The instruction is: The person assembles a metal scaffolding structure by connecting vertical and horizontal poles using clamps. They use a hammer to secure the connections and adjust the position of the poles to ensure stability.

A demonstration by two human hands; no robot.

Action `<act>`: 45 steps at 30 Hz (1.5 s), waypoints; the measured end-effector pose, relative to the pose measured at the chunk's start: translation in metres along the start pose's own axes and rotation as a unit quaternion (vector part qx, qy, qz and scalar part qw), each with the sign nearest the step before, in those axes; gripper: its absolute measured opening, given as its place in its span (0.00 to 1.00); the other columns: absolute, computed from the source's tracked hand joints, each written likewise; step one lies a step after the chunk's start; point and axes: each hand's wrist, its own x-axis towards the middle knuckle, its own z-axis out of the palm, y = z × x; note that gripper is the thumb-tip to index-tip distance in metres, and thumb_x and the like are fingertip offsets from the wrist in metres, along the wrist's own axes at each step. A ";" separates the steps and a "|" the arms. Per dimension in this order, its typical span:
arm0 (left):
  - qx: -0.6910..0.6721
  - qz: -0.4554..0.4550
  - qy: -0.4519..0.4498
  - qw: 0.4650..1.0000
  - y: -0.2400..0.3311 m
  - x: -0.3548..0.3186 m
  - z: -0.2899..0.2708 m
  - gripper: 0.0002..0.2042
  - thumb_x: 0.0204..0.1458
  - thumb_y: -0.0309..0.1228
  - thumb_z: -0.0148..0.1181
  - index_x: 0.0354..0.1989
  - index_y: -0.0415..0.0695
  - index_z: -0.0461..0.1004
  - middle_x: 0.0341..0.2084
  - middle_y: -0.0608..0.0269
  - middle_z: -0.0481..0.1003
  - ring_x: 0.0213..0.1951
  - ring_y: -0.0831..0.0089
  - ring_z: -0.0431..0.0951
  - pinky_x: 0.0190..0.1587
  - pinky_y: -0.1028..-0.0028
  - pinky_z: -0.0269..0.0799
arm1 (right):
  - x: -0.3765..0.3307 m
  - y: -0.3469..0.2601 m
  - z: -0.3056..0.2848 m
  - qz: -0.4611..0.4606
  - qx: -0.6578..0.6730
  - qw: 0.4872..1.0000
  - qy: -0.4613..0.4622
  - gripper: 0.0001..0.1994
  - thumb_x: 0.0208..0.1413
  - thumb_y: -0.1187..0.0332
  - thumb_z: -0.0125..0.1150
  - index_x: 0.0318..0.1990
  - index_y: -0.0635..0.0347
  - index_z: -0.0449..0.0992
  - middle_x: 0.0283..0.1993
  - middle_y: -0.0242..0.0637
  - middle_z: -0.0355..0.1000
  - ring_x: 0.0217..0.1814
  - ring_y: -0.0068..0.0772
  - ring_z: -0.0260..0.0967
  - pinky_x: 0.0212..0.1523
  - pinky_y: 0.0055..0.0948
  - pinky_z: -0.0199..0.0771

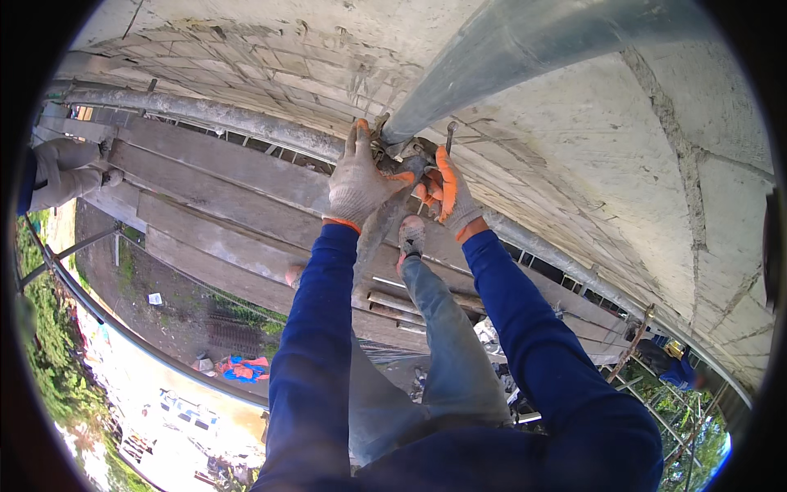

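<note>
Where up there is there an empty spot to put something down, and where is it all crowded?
The wooden planks are bare left of the left hand, between the horizontal pipe by the block wall and the open edge. It is crowded where both hands meet: the right hand, metal clamp and slanting pipe. Loose clutter lies on the planks beyond the shoe.

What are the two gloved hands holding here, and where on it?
Both hands, left hand and right hand, grip the metal clamp at the lower end of the slanting steel pipe, one on each side.
</note>
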 end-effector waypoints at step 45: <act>0.146 0.011 -0.052 0.988 0.019 -0.002 0.025 0.61 0.33 0.57 0.79 0.69 0.32 0.48 0.67 0.36 0.52 0.70 0.44 0.53 0.67 0.57 0.64 | -0.033 0.016 0.021 -0.087 0.176 0.978 0.066 0.14 0.61 0.72 0.65 0.52 0.60 0.74 0.46 0.36 0.74 0.39 0.23 0.75 0.40 0.27 0.81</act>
